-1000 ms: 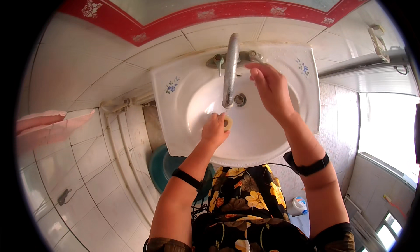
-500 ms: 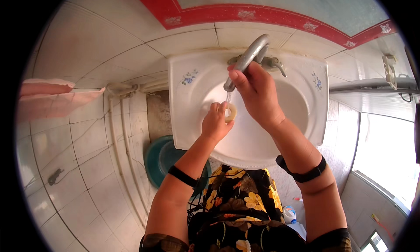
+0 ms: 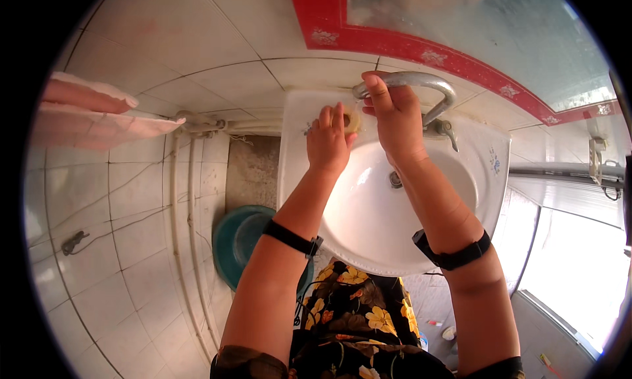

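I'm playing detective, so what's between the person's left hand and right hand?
In the head view, a pale yellow ring-shaped thing, held in the left hand, and the end of a curved grey metal spout, by the right hand.

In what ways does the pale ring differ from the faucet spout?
The ring is pale yellow; the faucet spout is metallic grey. The ring is small; the faucet spout is longer and arched. The left hand holds the ring; the right hand holds the faucet spout. Both are curved.

Room over basin (faucet beyond)
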The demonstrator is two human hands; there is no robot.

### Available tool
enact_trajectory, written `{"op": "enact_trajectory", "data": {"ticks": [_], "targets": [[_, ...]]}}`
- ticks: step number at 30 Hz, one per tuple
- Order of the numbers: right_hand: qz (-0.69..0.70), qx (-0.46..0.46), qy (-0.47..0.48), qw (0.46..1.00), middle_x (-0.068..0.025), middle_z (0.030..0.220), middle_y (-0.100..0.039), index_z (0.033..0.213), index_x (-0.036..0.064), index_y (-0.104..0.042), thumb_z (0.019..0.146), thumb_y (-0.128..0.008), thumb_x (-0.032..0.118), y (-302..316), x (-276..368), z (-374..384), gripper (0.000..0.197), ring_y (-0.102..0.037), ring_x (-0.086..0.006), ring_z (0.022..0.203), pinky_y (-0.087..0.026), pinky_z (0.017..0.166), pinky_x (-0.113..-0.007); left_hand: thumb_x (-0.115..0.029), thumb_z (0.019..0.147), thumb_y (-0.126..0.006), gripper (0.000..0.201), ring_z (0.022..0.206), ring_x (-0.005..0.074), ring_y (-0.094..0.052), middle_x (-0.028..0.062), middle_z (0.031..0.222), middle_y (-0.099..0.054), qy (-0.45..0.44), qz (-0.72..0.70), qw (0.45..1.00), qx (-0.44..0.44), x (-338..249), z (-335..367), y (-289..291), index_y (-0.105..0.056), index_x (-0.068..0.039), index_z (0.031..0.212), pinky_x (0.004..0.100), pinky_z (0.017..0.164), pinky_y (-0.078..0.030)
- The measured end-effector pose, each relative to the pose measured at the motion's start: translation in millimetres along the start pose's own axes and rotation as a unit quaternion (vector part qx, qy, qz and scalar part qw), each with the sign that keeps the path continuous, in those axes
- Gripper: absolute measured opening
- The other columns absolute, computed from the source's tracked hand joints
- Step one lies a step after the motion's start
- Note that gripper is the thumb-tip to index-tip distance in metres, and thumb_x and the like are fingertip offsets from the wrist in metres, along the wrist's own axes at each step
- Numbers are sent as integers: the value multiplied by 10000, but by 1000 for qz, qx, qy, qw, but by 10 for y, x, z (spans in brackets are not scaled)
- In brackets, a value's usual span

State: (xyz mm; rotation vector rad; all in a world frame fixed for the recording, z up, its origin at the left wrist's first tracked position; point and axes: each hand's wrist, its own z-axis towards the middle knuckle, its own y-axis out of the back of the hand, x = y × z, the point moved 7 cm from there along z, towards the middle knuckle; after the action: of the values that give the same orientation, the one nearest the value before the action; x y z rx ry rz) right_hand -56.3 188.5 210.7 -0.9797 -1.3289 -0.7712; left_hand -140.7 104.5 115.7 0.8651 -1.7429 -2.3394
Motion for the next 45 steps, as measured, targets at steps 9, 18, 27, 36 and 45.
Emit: {"op": "enact_trajectory", "data": {"ticks": [9,18,27,36,45], "targets": [[-44,7,-8,999,15,720,-554,951,2,-618,902,-618,293,39,22,91,295,-455,-63,642,-399,573,-221,-248,723,-746,697,1035,336,-525,144,1233,-457,-47,-58,996,53,-91,-131,-100,-412,-105,1318,420,850,-469],[-483,128,196,844,-154,1184,-530,1182,56,-529,794,-605,92,-64,-790,-115,397,-540,-316,1036,-453,905,-395,-171,696,-711,626,1030,356,-526,155,1171,-502,20,-99,994,40,66,105,24,-462,-63,1260,432,855,-457],[-524,135,182,821,-134,1299,-493,1261,57,-489,823,-509,40,-466,-1196,16,439,-445,-319,1205,-378,1008,-401,-214,699,-718,627,987,285,-527,89,1207,-495,-40,0,999,-33,449,139,99,-485,-109,1271,395,820,-443],[-491,213,296,791,-112,1253,-521,1240,86,-500,799,-539,69,-513,-1173,-516,443,-474,-306,1183,-399,991,-409,-213,686,-728,664,1009,305,-499,82,1224,-497,-30,-11,999,-7,590,-485,231,-481,-117,1295,418,856,-421],[-491,241,257,797,-109,1245,-523,1219,87,-518,786,-549,70,-654,-1224,-628,434,-474,-302,1176,-399,993,-397,-295,716,-705,628,978,301,-507,111,1210,-494,-24,17,999,-45,637,-646,388,-486,-75,1262,414,805,-432]]}}
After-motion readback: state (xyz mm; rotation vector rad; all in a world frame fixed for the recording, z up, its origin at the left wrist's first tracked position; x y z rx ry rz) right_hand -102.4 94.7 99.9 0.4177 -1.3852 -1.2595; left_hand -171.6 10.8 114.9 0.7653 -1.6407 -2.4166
